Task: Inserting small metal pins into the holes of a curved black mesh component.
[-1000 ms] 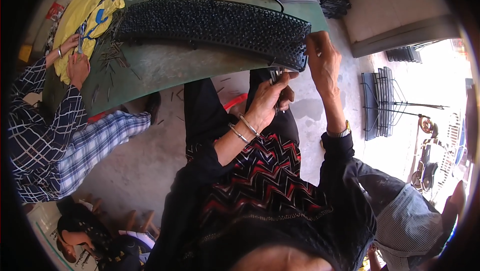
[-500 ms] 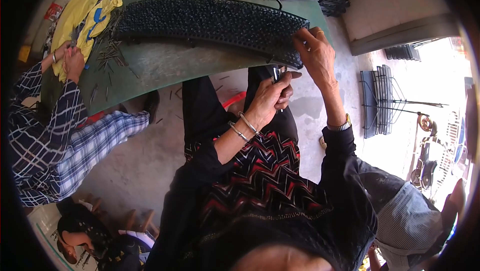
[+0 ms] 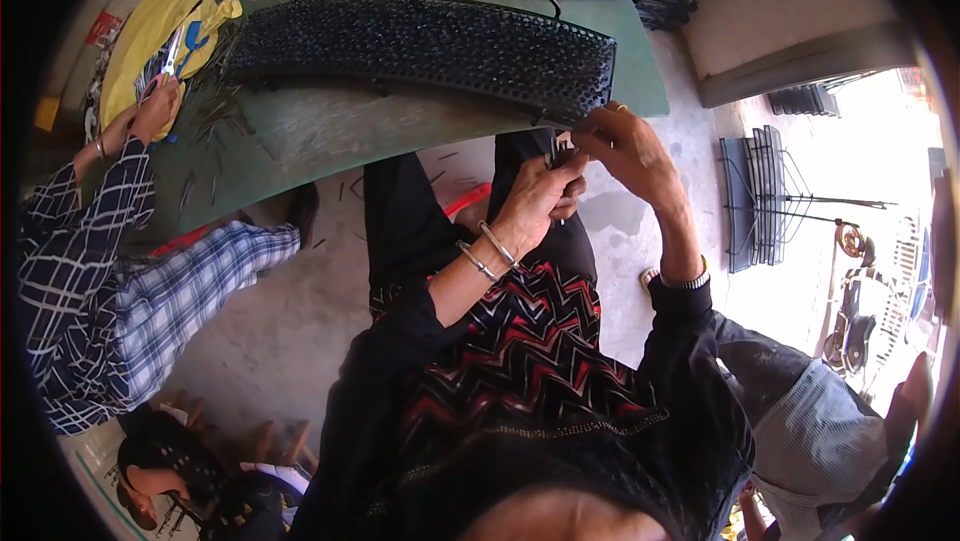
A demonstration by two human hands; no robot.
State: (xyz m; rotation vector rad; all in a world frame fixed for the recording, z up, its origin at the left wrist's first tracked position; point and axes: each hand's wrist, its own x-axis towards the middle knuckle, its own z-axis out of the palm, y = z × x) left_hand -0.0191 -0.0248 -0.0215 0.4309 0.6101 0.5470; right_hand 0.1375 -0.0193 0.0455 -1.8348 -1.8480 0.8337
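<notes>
Mesh panel [image 3: 420, 46] on green table [image 3: 330, 131], hands [image 3: 575, 176] pinching clips [image 3: 560, 153] — perhaps.

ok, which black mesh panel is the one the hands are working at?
The long curved mesh panel lying on the green table; the others stand racked on the floor at the right.

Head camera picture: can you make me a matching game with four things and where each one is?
Things:
1. black woven panel
2. blue-handled scissors
3. yellow bag
4. bangles

Places:
A. on the left wrist
B. lying along the green table, its right end at the right hand
C. at the table's far left end, under the scissors
D. just above another person's hand, on the bag

Pairs: 1-B, 2-D, 3-C, 4-A
</notes>
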